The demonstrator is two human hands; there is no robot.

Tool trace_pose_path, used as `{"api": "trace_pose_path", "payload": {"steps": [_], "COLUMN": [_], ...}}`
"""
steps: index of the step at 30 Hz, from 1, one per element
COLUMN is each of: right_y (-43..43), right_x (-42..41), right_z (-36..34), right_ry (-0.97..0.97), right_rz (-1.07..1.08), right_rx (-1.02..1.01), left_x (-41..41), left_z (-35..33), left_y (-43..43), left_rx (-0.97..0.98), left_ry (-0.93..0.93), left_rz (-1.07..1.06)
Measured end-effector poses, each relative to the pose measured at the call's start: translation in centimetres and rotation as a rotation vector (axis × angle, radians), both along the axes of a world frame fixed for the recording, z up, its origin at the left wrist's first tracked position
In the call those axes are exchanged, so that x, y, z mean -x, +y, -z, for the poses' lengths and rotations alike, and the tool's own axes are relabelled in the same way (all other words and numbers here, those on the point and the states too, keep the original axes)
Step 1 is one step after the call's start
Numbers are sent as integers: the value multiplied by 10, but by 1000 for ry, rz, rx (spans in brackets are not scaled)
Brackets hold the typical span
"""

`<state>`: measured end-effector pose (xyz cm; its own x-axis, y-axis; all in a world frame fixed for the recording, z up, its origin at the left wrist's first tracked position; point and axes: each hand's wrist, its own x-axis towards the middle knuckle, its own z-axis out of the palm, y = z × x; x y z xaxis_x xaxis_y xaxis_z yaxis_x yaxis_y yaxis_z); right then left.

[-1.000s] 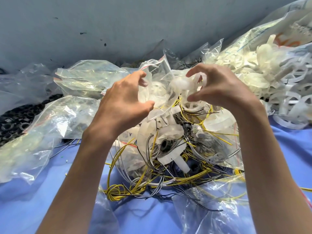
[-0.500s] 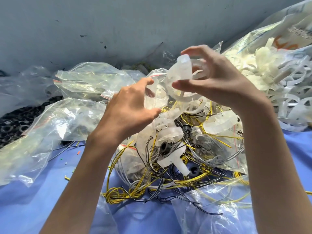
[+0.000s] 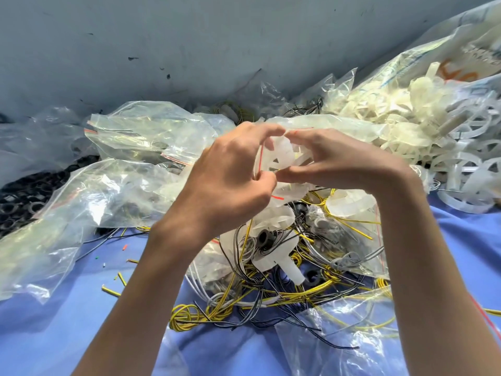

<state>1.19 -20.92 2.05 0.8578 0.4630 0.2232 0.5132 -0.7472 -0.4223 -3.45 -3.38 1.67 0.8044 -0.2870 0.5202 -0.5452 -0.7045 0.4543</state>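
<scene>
Blue desk, grey wall behind. Dead centre, left hand pinches a clear zip bag while right hand curls round a white plastic part; wire tangle at 6 o'clock.

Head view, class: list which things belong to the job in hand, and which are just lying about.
In hand: left hand, pinching the red-striped clear bag; right hand, holding the white plastic part.
Lying about: yellow wires; bag of black rings; heap of white wheels; blue cloth.
</scene>
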Motion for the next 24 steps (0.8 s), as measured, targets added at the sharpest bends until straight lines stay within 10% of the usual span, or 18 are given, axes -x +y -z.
{"api": "trace_pose_path", "payload": {"steps": [16,24], "right_y": [10,7], "right_x": [1,-9], "right_z": [2,8], "right_ry": [146,20], "right_rz": [-88,-1], "right_rx": [99,-36], "left_x": [16,-25], "left_z": [-10,4], "left_y": [-6,43], "left_rx": [49,-50], "left_ry": [133,261], "left_rz": [409,-29]}}
